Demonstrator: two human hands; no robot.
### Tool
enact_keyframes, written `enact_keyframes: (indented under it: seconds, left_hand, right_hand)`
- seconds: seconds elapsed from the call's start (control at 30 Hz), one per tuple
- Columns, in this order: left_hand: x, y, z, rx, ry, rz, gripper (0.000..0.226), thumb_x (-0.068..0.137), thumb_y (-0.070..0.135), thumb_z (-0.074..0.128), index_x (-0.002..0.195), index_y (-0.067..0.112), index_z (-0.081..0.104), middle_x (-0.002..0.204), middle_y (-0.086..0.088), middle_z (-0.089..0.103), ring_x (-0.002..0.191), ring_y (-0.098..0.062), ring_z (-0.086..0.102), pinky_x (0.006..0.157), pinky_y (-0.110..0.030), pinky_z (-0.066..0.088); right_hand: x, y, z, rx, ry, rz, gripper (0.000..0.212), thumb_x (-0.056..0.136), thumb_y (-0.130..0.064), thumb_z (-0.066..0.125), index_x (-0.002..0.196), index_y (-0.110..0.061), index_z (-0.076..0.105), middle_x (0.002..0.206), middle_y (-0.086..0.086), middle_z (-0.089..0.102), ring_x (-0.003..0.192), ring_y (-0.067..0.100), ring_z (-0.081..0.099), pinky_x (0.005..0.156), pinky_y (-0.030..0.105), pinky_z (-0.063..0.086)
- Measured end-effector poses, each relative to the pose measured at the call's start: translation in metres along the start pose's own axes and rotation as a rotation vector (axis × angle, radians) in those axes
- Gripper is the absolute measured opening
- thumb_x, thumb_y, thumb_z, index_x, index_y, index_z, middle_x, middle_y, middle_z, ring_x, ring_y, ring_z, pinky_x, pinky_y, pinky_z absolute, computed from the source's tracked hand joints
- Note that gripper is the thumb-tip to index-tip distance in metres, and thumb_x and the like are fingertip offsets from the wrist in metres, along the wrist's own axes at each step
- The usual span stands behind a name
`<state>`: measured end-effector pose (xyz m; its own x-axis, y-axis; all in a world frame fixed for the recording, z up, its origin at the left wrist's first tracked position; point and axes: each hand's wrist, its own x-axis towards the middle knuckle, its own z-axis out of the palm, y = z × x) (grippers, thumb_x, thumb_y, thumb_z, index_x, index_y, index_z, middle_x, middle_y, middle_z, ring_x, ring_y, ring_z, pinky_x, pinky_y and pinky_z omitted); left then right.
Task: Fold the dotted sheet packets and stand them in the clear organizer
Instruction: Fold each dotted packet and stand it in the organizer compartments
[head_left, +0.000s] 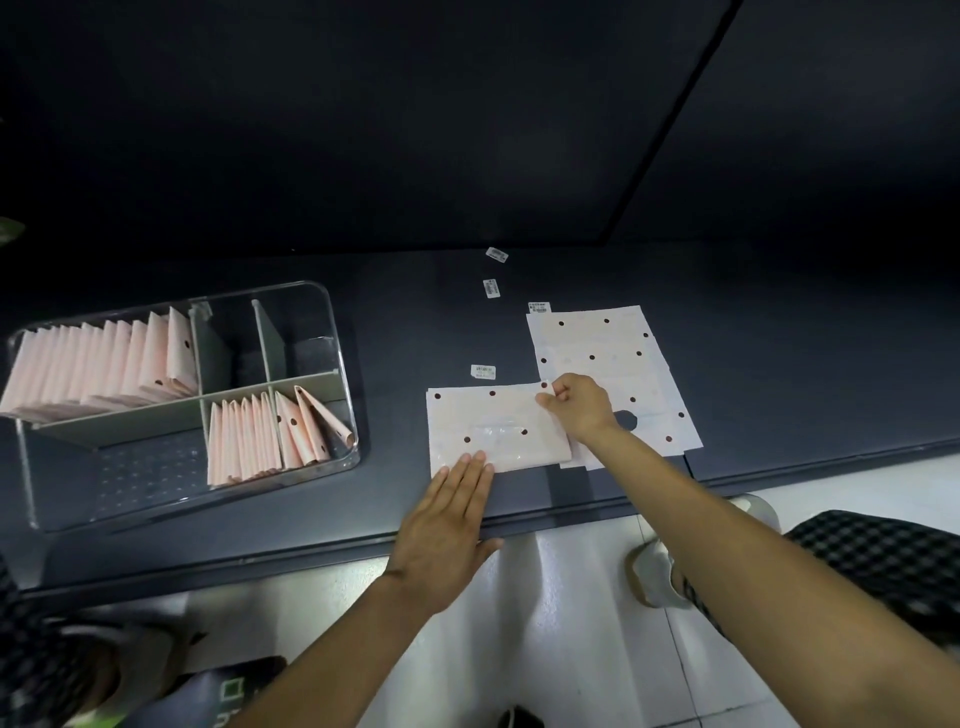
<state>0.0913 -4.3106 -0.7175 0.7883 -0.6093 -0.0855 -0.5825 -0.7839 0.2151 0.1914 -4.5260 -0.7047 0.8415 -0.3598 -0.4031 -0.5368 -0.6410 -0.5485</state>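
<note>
- Left hand (447, 525) is lying flat, fingers straight, pressing the dotted packet (493, 428) at middle frame.
- Right hand (579, 405) is pinching its top right corner.
- Packet is looking thin, light and bendy; corners seem best for holding.
- Clear organizer (340, 332) is sitting at left.

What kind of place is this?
Probably a packing or sorting workstation, maybe in a small workshop. A clear plastic organizer holds rows of folded pink dotted packets, flat white dotted sheets wait in a stack, and small barcode labels lie on the dark tabletop.
</note>
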Motion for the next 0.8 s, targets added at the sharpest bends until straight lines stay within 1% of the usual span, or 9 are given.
enact_keyframes:
  seconds: [0.07,0.13,0.23,0.3,0.37,0.47,0.53,0.67,0.8]
  left_hand:
    - [0.003,0.000,-0.001,0.011,-0.041,-0.024,0.081,0.081,0.058,0.062,0.139,0.005,0.042,0.147,-0.011,0.038,0.135,-0.023,0.038,0.110,-0.041,0.031]
    - [0.007,-0.001,0.002,0.007,-0.099,-0.011,0.083,0.092,0.058,0.040,0.149,0.007,0.008,0.156,-0.009,0.002,0.146,-0.022,0.006,0.118,-0.039,0.001]
    - [0.009,-0.004,0.010,-0.004,-0.123,-0.009,0.078,0.095,0.060,0.019,0.141,0.012,-0.023,0.149,-0.003,-0.028,0.143,-0.019,-0.019,0.116,-0.033,-0.014]
    - [0.009,-0.004,0.011,0.007,-0.134,-0.014,0.078,0.095,0.061,0.017,0.139,0.013,-0.025,0.147,-0.003,-0.030,0.143,-0.019,-0.020,0.117,-0.034,-0.012]
    - [0.010,-0.003,0.010,0.012,-0.139,-0.019,0.078,0.095,0.061,0.017,0.139,0.012,-0.026,0.147,-0.003,-0.031,0.143,-0.020,-0.021,0.117,-0.034,-0.012]
    - [0.011,-0.002,0.010,0.032,-0.149,-0.022,0.079,0.096,0.059,0.021,0.141,0.012,-0.023,0.151,-0.003,-0.027,0.143,-0.020,-0.020,0.116,-0.033,-0.015]
    - [0.011,-0.003,0.011,0.024,-0.154,-0.019,0.078,0.096,0.057,0.022,0.143,0.012,-0.021,0.154,-0.004,-0.023,0.143,-0.019,-0.021,0.114,-0.032,-0.017]
    - [0.011,-0.005,0.007,0.014,-0.162,0.003,0.080,0.095,0.060,0.020,0.142,0.011,-0.022,0.148,-0.001,-0.028,0.138,-0.015,-0.027,0.111,-0.030,-0.020]
    - [0.006,-0.025,0.004,0.067,-0.198,0.033,0.083,0.092,0.065,0.018,0.148,0.012,-0.014,0.149,0.000,-0.026,0.144,-0.017,-0.018,0.114,-0.031,-0.016]
  right_hand:
    - [0.001,0.000,-0.001,0.001,0.004,0.018,0.036,0.089,-0.023,0.060,0.061,-0.019,0.038,0.061,-0.006,0.042,0.072,0.021,0.045,0.066,0.025,0.032]
    - [0.002,0.001,-0.002,0.000,0.003,0.032,0.031,0.089,-0.024,0.060,0.064,-0.017,0.043,0.065,-0.005,0.046,0.076,0.021,0.046,0.067,0.024,0.033]
    - [-0.002,0.001,-0.004,0.086,0.049,0.063,0.017,0.090,-0.027,0.059,0.095,-0.010,0.057,0.090,0.000,0.058,0.087,0.018,0.050,0.074,0.023,0.035]
    - [-0.015,0.002,-0.003,0.152,0.227,0.039,0.021,0.091,-0.024,0.057,0.106,-0.009,0.056,0.101,0.005,0.061,0.093,0.021,0.055,0.076,0.025,0.039]
    - [-0.039,0.004,0.003,0.099,0.380,-0.179,0.020,0.095,-0.018,0.051,0.110,-0.007,0.056,0.108,0.009,0.059,0.097,0.025,0.056,0.081,0.031,0.043]
    - [-0.084,0.014,0.027,-0.245,0.265,-0.735,0.031,0.094,-0.017,0.049,0.120,-0.003,0.059,0.122,0.013,0.061,0.112,0.029,0.057,0.100,0.034,0.042]
    - [-0.103,0.027,0.046,-0.513,0.095,-0.914,0.046,0.096,-0.031,0.041,0.132,-0.004,0.051,0.139,0.010,0.050,0.130,0.026,0.046,0.110,0.045,0.030]
    - [-0.109,0.052,0.045,-0.630,-0.068,-0.720,0.061,0.099,-0.043,0.035,0.146,-0.006,0.022,0.155,0.005,0.014,0.144,0.021,0.011,0.114,0.049,-0.004]
    - [-0.112,0.074,0.019,-0.759,0.099,-0.703,0.053,0.097,-0.040,0.038,0.137,-0.005,0.045,0.146,0.006,0.039,0.136,0.021,0.037,0.114,0.046,0.020]
